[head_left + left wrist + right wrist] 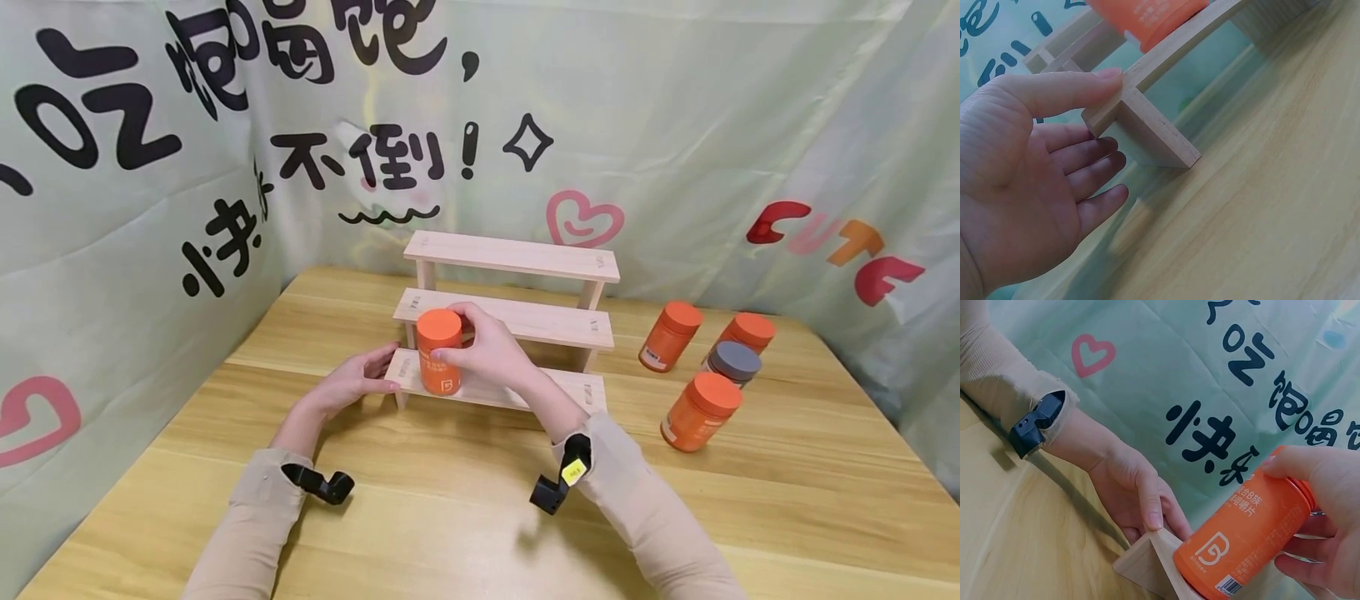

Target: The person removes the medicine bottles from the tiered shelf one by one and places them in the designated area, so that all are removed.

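Note:
An orange supplement bottle [440,354] with an orange lid stands upright at the left end of the lowest step of a three-tier wooden shelf [525,392]. My right hand [487,346] grips it from the right, thumb across the front and fingers round the back. In the right wrist view the bottle [1244,531] shows white print and a barcode low down, its base right at the board. My left hand [356,379] holds the left end of that same step. Seen from the left wrist, its thumb [1079,90] lies on top of the board and the fingers come round underneath.
Right of the shelf stand more orange bottles: one at the back [670,337], one in front [700,414], another [750,331] partly hidden behind a grey-lidded bottle [733,363]. A printed cloth [675,125] hangs behind and left of the wooden table [450,517].

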A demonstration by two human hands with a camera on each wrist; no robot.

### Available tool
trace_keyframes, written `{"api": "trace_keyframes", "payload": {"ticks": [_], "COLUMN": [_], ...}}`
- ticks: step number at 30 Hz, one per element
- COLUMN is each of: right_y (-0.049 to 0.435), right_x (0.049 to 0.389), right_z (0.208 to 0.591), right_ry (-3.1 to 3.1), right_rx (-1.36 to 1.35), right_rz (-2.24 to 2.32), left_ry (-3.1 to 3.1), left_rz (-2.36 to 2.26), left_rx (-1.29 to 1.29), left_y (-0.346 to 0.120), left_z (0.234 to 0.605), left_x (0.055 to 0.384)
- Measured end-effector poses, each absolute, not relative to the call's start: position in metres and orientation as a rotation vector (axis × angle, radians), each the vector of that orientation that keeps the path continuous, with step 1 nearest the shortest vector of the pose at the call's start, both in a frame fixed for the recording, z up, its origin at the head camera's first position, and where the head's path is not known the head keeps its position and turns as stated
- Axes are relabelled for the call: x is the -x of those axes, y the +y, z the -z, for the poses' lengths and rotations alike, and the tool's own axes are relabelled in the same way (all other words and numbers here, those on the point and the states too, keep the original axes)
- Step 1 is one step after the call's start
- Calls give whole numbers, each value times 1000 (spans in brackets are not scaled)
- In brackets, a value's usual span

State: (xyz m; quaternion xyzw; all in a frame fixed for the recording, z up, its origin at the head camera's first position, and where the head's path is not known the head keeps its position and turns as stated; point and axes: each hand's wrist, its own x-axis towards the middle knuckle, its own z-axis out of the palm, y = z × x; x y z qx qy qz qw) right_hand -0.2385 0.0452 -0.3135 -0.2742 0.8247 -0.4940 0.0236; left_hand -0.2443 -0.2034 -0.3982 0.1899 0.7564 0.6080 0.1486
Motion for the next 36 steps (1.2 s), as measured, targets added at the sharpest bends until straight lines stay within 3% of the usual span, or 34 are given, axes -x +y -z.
{"api": "trace_keyframes", "payload": {"ticks": [20,36], "right_y": [96,159], "right_x": [219,205], "right_z": [312,311], "right_ry": [2561,2705], "right_rx": [928,747], "right_rz": [1547,1548], "left_ry": [2197,2182], "left_rz": [-1728,-1737], "left_rx": [-547,-552], "left_y": [-206,-204], "left_z": [402,400], "left_x": [242,244]}}
